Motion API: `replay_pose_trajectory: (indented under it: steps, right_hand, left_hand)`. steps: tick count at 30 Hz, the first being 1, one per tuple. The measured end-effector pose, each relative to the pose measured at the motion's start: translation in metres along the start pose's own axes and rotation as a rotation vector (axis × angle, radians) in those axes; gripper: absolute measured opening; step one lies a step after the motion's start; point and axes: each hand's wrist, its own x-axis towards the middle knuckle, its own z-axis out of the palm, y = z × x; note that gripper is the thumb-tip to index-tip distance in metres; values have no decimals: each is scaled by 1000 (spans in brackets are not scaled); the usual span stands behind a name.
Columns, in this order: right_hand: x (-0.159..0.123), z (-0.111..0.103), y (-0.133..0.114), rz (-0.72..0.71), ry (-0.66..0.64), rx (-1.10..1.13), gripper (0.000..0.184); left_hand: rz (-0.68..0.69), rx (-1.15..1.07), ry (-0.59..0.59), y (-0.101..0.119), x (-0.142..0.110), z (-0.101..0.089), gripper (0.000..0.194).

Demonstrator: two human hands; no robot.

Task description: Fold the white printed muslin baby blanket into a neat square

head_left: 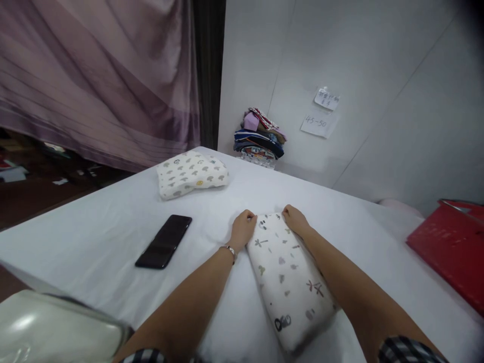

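A long folded white cloth [282,262] with small printed figures lies on the white-covered table, reaching from mid-table toward me. My left hand [244,229] pinches its far left corner between thumb and finger; a bracelet circles that wrist. At the far right corner my right hand [295,221] is closed on the cloth's edge, its fingertips partly hidden. Farther back on the left rests another folded white cloth [191,175] with a grey print, apart from both hands.
A black phone [164,242] lies left of my left hand. On the right is a red bag [449,247], and at the lower left a pale shiny object [56,327]. Folded clothes [259,133] are stacked by the wall beyond the table [113,222]. A pinkish curtain [113,75] hangs at left.
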Motion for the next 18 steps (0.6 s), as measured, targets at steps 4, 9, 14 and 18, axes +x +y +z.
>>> replay_pose_trajectory:
  steps: [4,9,14,18]
  right_hand:
    - [-12,-7,-9,-83,49,-18,34]
    - [-36,-3,-24,-361,35,-17,46]
    - [-35,10,-19,-332,-167,-51,58]
    - [-28,18,-12,-318,-156,-77,62]
  left_hand:
    - [-15,20,10,-1,2,1,10]
    - [-17,35,17,0,1,2,10]
    - [-4,66,16,-1,1,1,9]
    - [15,106,16,0,0,1,9]
